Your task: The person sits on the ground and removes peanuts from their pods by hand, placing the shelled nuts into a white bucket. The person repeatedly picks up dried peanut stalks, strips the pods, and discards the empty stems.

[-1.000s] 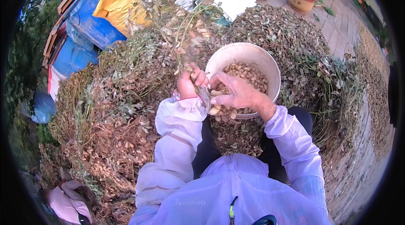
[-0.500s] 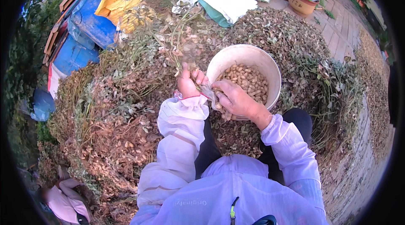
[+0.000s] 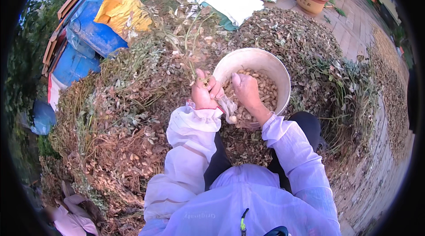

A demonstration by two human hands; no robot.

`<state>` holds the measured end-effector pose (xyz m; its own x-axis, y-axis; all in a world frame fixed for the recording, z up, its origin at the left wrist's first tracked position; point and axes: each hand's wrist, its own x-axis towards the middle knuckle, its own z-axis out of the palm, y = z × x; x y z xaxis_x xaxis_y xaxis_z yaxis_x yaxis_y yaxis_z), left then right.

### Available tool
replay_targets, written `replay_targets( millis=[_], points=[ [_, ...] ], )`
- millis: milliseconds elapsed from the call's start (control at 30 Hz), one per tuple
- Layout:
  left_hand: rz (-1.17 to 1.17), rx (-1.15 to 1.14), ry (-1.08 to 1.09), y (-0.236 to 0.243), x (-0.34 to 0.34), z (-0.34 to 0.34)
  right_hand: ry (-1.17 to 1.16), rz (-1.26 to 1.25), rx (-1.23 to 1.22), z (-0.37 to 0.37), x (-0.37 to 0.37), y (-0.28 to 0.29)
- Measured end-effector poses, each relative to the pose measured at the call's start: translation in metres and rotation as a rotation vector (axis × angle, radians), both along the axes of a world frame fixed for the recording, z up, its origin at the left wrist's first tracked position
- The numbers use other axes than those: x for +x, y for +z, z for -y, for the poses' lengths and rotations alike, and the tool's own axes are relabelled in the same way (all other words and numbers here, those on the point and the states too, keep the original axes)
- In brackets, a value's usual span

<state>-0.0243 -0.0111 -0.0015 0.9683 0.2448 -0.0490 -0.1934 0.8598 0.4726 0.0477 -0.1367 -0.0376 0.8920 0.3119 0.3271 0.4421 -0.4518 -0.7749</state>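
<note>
My left hand (image 3: 205, 92) is closed around a dried peanut plant (image 3: 191, 43). Its stalks stick up past my fingers, away from me, and its root end with a few pods (image 3: 231, 108) hangs by the near left of the bucket. Over the mouth of the white bucket (image 3: 287, 79), my right hand (image 3: 247, 90) is curled shut with the thumb up; whatever lies inside its fingers is hidden. Unshelled peanuts (image 3: 268, 90) cover the bucket's bottom. The bucket stands between my knees, just beyond them.
Heaped dried peanut plants (image 3: 119, 138) surround me. Blue barrels (image 3: 95, 28) with a yellow sack (image 3: 119, 10) stand far left. White sacks (image 3: 234, 3) and a potted plant (image 3: 310, 1) lie beyond. Another person (image 3: 75, 218) is at the lower left.
My right hand has come away from the plant's root end and moved right over the bucket, its fingers now curled. My left hand still grips the plant. The view has shifted slightly.
</note>
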Motion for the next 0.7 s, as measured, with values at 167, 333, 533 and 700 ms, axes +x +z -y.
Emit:
replay_targets(
  millis=[167,333,533,700],
  points=[
    [0.160,-0.155,-0.053,-0.003,-0.010,-0.015,-0.149,0.289,-0.485,0.031,0.042,-0.001],
    [0.322,-0.199,-0.119,0.004,-0.013,-0.028,0.451,-0.415,-0.057,0.031,0.027,0.037],
    [0.392,-0.186,-0.138,0.006,-0.010,-0.032,0.714,-0.424,0.210,0.022,-0.028,0.037],
    [0.348,-0.125,-0.094,0.007,-0.006,-0.028,0.357,-0.260,0.340,0.013,-0.039,0.037]
  ],
)
